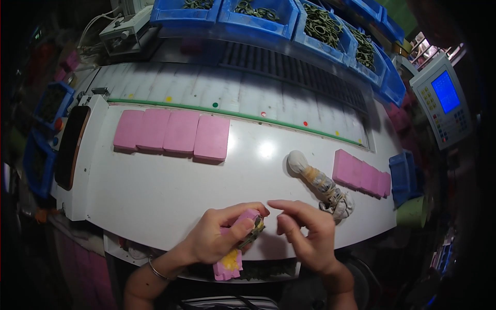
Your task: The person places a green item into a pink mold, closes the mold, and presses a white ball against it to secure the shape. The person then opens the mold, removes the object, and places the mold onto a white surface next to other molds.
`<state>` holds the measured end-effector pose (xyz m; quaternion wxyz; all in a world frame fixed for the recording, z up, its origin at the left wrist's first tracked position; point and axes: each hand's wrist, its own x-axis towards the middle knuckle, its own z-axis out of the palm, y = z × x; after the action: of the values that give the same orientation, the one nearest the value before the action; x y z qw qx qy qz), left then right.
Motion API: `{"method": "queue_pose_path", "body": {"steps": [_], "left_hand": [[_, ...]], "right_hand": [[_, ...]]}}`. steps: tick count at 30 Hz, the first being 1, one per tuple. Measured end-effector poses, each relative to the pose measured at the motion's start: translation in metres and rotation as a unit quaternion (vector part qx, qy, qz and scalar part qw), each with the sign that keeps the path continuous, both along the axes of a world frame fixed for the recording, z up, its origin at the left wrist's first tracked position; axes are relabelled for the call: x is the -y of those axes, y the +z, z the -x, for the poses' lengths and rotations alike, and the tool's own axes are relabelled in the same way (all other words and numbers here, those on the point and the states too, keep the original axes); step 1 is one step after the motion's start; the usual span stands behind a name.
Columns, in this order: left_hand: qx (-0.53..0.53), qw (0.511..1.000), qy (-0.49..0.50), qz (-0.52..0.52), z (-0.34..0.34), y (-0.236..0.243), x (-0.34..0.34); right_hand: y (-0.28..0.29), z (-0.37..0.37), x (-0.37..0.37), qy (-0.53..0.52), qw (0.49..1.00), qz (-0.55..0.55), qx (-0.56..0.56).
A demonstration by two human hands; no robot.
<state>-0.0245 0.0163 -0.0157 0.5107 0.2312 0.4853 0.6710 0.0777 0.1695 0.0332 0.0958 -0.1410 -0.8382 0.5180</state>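
White and curved, the worktable (155,191) spreads before you, with blue plastic bins of dark green rings (320,26) lined along its far edge. Your left hand (217,237) clasps a pink foam block with a yellow patch (231,261) at the near edge of the worktable, a small dark ring part (254,233) pinched at its top. Your right hand (307,230) hovers just beside it, fingers loose, gripping nothing. Four pink rectangular pads (173,133) lie farther back on the worktable, left of a cloth-wrapped bundle (320,183).
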Motion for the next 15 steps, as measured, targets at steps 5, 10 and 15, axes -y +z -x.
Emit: {"method": "queue_pose_path", "body": {"steps": [5,10,15], "left_hand": [[-0.031,1.000,0.002,-0.001,0.001,0.005,-0.002],[-0.075,0.997,0.024,0.000,-0.001,0.001,-0.003],[-0.032,0.999,0.018,0.012,0.000,0.003,-0.002]], "right_hand": [[-0.015,-0.001,0.016,-0.001,0.998,-0.028,-0.059],[-0.017,0.001,0.013,-0.013,0.997,0.078,0.013],[-0.015,0.006,0.008,-0.023,0.981,0.186,0.043]]}}
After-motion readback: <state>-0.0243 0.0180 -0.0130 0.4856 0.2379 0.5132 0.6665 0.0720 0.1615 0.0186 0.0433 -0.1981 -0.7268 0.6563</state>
